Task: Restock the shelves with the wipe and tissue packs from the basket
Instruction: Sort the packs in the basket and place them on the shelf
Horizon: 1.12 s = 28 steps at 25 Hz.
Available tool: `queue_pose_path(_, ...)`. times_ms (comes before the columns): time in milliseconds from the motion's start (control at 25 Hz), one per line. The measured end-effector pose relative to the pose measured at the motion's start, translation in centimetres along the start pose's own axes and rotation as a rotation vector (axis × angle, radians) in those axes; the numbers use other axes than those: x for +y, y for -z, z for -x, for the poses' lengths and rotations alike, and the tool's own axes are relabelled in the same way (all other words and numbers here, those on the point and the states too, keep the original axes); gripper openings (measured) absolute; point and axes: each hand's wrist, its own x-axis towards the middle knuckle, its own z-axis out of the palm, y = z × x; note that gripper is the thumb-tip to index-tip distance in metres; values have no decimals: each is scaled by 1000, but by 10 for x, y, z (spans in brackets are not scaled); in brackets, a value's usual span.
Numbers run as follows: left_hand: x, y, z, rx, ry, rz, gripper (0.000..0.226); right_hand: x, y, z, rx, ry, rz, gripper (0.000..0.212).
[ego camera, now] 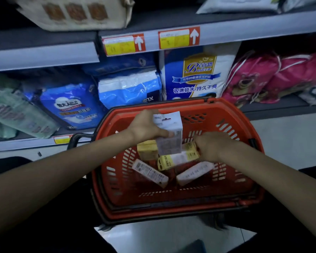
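A red plastic basket (232, 181) stands on the floor in front of the shelves. My left hand (146, 126) grips a white pack (169, 133) and holds it upright above the basket. Down inside the basket, my right hand (211, 146) curls round the end of a yellow and white pack (177, 158). Another yellow pack (147, 149) lies under the white one. Two white packs (150, 173) (194, 172) rest on the basket floor.
The low shelf (31, 143) behind the basket holds blue packs (71, 106), a tall white and blue pack (197, 73), pale green packs (11, 114) at left and pink bags (274, 77) at right. An upper shelf edge (244, 28) carries red and yellow price tags (179, 37).
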Motion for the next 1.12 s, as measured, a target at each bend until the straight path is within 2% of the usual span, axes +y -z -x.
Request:
queue_pose_path(120,13,24,39,86,-27,253,41,2,8,5,65,51,-173,61)
queue_pose_path(160,18,31,47,116,-33,360,40,3,11,8,58,118,-325,65)
queue_pose_path(240,31,40,59,145,-39,537,38,1,21,20,52,275,-776,70)
queue_pose_path(280,34,44,62,158,-44,599,39,1,26,26,102,312,-968,65)
queue_pose_path(360,35,52,66,171,-61,725,42,3,39,41,229,312,-1192,52)
queue_pose_path(520,28,63,71,184,-65,1012,37,4,52,70,352,366,-1418,53)
queue_pose_path(640,38,73,77,187,-102,1086,27,-5,51,86,524,383,-1572,47)
queue_pose_path(760,50,85,87,188,-193,1060,24,-7,56,94,660,422,-1637,45)
queue_pose_path(920,65,98,99,296,-315,922,22,-3,75,107,839,429,-1752,49)
queue_pose_path(1040,85,104,112,392,-397,869,31,5,94,127,915,451,-1749,46)
queue_pose_path(1120,105,112,121,385,-459,870,34,14,107,145,949,485,-1709,52)
